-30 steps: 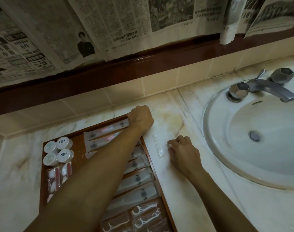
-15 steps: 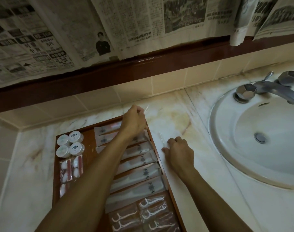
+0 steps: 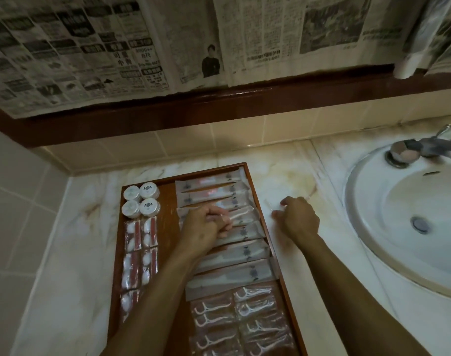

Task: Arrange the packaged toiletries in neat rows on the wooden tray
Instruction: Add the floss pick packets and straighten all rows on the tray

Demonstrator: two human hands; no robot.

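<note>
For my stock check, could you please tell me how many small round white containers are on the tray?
4, in a two-by-two block at the wooden tray's far left corner: far left, far right, near left, near right. None seems hidden.

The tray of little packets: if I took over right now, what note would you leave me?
Left hand: over the long sachets, fingers curled, pinching what looks like a thin stick.
Right hand: on the marble counter, fingers curled at a small clear packet beside the wooden tray.
Done: round tubs, cotton packs, sachets and floss picks sit in rows.
Left: put the counter packet and the held piece on the tray, then straighten the rows.
</note>
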